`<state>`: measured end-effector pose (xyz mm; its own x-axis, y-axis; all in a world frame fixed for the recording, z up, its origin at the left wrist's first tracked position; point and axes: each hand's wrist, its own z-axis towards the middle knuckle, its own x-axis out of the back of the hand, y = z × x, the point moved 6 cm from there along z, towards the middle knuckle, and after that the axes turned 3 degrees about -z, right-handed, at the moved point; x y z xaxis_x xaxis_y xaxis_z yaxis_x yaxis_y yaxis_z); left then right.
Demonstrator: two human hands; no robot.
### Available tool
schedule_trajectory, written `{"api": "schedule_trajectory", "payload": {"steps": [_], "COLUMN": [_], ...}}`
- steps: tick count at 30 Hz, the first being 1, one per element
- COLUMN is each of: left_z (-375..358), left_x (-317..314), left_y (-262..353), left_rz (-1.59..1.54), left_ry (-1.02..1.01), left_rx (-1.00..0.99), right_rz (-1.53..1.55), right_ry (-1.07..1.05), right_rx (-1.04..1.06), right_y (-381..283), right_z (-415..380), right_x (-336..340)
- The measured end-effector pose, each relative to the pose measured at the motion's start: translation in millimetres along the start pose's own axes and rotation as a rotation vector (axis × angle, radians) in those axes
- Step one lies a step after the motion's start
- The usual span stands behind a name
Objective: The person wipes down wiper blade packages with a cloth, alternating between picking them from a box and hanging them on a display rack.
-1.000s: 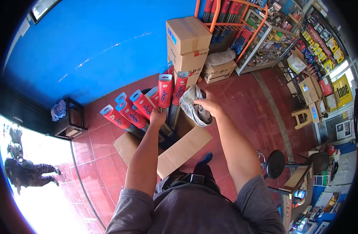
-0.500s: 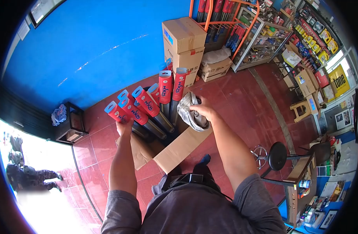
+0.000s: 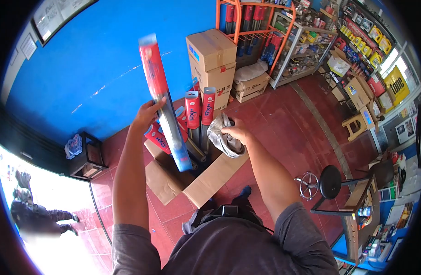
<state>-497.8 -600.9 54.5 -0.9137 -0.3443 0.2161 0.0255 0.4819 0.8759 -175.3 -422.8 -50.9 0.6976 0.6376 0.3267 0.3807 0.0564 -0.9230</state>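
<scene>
My left hand [image 3: 149, 114] is closed around a long packaged tube [image 3: 173, 129], red at the top, clear along the middle and blue at the bottom. The tube stands nearly upright, leaning a little, above an open cardboard box [image 3: 209, 179]. Several similar red-topped tubes [image 3: 192, 110] stand or lean in that box. My right hand [image 3: 236, 130] grips a crumpled grey-white cloth [image 3: 223, 136] over the box's right side. What the tube contains is hard to make out through its blurred wrapping.
Stacked cardboard cartons [image 3: 212, 50] stand against the blue wall, beside an orange rack [image 3: 238, 23] and a glass display case [image 3: 302, 46]. A round black stool [image 3: 330, 181] is at right, a small dark shelf [image 3: 89, 156] at left. Someone [image 3: 41, 215] is outside the bright doorway.
My left hand has lifted one tube up out of the box's cluster. The right hand still holds the cloth in about the same place.
</scene>
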Motion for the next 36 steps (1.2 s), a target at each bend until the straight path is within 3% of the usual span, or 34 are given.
{"api": "schedule_trajectory", "payload": {"steps": [2,4,6,9,12,15,18,20,22,25,26,28,30,36], "left_z": [-5,15,29,10,74,63,75,77,72,42,29,11,-11,-73], "left_x": [-47,-82,-118,-162,-212,-267,-313,-348,-383,-449,-459,-486,-513,-535], "left_y": [29,19,27,80,62,89,104,115,131,156,157,145,128,147], "left_rz": [-0.157,-0.022,-0.129,-0.078,-0.253,-0.383,-0.529,-0.774,-0.740,-0.665,-0.478,-0.487,-0.469,-0.052], "left_ry": [-0.027,0.006,-0.090,-0.060,-0.010,-0.085,-0.190,-0.366,-0.492,-0.803,-0.859,-0.642,-0.759,-0.959], "left_rx": [-0.180,-0.306,-0.314,-0.436,-0.488,-0.389,-0.357,-0.250,-0.229,-0.233,-0.232,-0.208,-0.071,-0.203], "right_rz": [0.044,0.057,0.102,0.174,0.197,0.035,0.086,-0.126,-0.628,-0.778,-0.784,-0.565,-0.587,-0.708], "right_ry": [-0.009,0.005,0.046,0.141,0.320,0.683,0.817,0.808,0.818,0.914,0.928,1.182,1.295,1.426], "right_rx": [-0.064,-0.086,-0.076,-0.060,-0.043,0.234,0.299,0.412,0.483,0.396,0.388,0.394,0.365,0.228], "right_y": [-2,8,4,0,16,-41,-123,-127,-140,-108,-98,-76,-64,-66], "right_z": [-11,-12,-24,-41,-37,-73,-151,-184,-227,-237,-233,-231,-225,-232], "right_x": [4,13,34,65,114,174,191,180,153,140,149,185,226,340]}}
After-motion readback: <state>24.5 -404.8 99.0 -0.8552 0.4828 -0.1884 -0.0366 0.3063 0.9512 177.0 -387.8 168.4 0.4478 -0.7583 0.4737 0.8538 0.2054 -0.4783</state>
